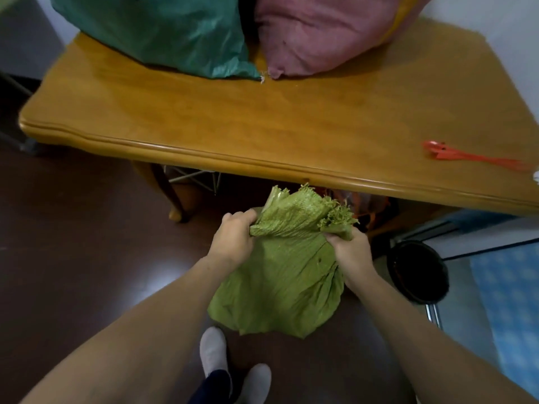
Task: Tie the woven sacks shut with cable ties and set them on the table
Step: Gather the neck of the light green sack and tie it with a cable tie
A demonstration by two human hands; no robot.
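A teal sack [163, 33] and a pink sack [318, 33] lie touching at the back of the desk [233, 121], contents hidden. Below its near edge, left grip [233, 243] and right grip [351, 252] clutch the bunched mouth of the green sack [285, 281]. Red cable ties [466, 156] lie far right.

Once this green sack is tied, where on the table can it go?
Free: the broad bare strip of table between its near edge and the teal sack and pink sack at the back, left of the red cable ties. Crowded: the far side under those sacks, and the right near corner by the ties.
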